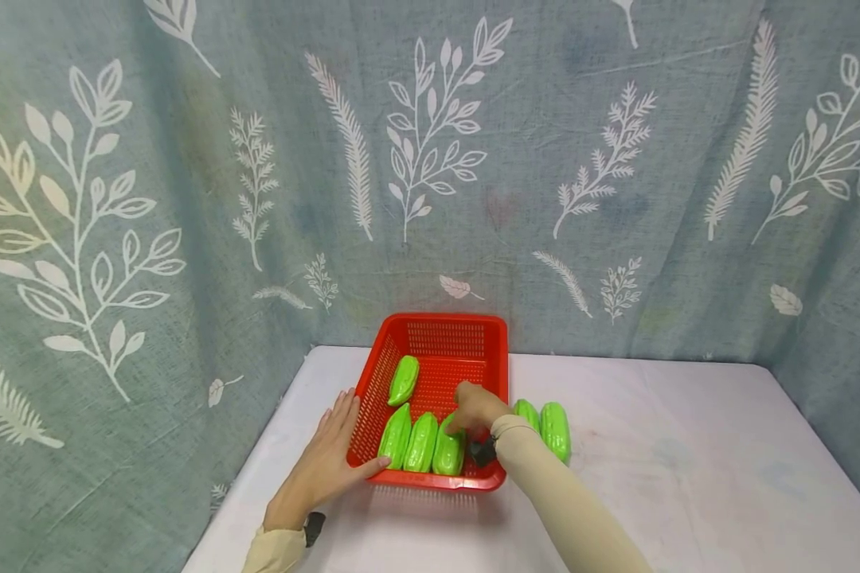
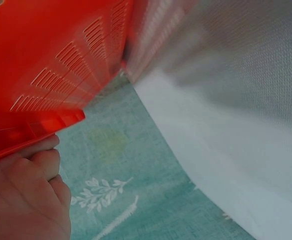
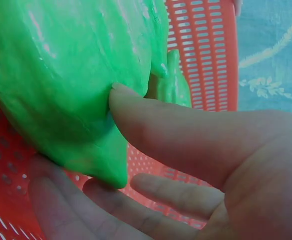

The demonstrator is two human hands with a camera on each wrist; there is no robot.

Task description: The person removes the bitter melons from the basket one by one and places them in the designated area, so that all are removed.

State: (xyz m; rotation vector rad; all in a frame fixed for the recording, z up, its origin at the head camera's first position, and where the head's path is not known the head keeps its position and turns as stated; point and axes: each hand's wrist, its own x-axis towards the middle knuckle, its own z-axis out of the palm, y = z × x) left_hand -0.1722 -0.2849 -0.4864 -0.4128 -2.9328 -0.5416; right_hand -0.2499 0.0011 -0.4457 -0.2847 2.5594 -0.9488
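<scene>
A red plastic basket (image 1: 440, 318) with slotted walls holds several glossy, bright-green, ridged gourd-like pieces. One green piece (image 1: 404, 380) lies towards the back left; others stand side by side along the front wall. My right hand (image 1: 476, 407) reaches inside and holds the rightmost green piece (image 1: 447, 454) of that row. In the right wrist view, the thumb presses the side of this green piece (image 3: 71, 75), with fingers (image 3: 150, 215) around its pointed end. My left hand (image 1: 333, 458) rests at the basket's front-left corner, fingers straight along the outer wall, thumb over the front rim.
Two more green pieces (image 1: 555, 430) lie on the white table (image 1: 688, 454) just right of the basket, partly behind my right forearm. A teal curtain (image 1: 516, 199) with white leaf prints hangs behind the table and along its sides.
</scene>
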